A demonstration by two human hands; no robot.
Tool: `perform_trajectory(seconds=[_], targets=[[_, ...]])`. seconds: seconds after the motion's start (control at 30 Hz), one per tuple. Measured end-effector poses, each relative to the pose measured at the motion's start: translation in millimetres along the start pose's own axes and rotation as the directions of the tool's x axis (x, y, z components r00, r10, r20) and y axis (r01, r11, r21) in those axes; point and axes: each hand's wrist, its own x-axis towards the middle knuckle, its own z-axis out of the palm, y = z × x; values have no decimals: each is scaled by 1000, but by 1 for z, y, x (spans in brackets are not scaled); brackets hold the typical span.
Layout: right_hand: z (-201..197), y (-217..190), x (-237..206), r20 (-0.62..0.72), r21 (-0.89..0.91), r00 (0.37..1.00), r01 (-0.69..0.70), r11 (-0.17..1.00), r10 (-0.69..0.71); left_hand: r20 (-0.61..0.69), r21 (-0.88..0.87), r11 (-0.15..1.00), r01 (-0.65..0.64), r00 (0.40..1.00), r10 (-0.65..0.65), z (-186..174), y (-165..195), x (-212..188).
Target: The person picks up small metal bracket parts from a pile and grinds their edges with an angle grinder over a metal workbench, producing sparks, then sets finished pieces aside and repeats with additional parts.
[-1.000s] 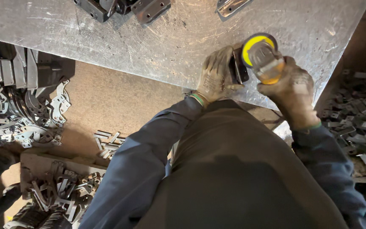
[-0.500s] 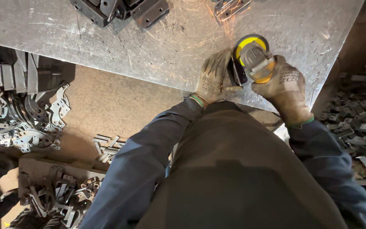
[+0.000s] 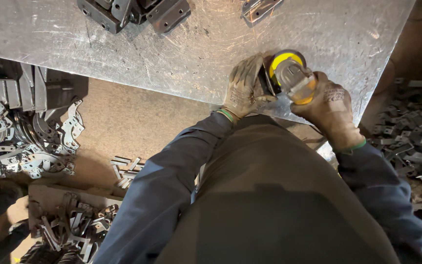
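yellow-guarded angle grinder (image 3: 291, 73), scuffed

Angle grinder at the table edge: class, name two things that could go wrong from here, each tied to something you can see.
1. The left hand presses a small dark part right beside the angle grinder; a slip could bring the glove onto the wheel.
2. Loose metal brackets lie on the steel table; a kick could fling them.

Yellow and grey on the grinder (image 3: 289, 73), with a black guard. Dirty beige on both gloves, left hand (image 3: 242, 90) and right hand (image 3: 330, 110), green bands at the cuffs. Scratched, mottled silver-grey across the metal table (image 3: 123, 54). Dark navy sleeves (image 3: 157, 190). Dull grey brackets (image 3: 133, 12), sandy brown floor (image 3: 128, 122).
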Motion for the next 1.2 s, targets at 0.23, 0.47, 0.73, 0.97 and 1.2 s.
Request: perform_trajectory(seconds=[0.23, 0.47, 0.73, 0.97, 1.2], targets=[[3, 14, -15, 53, -3, 998, -44, 999, 44, -19, -15, 1000, -14, 1000, 14, -2, 2, 0], [1, 18, -29, 73, 15, 995, -68, 998, 66, -23, 0, 1000, -2, 1000, 2, 1, 3, -1], [-2, 33, -45, 38, 11, 992, -118, 993, 117, -27, 22, 1000, -4, 1000, 5, 5, 1, -3], [-7, 50, -50, -59, 101, 985, -154, 983, 160, 3, 52, 999, 6, 1000, -7, 5, 5, -2], [7, 37, -35, 11, 28, 990, -142, 989, 142, 15, 57, 998, -8, 1000, 7, 3, 6, -1]])
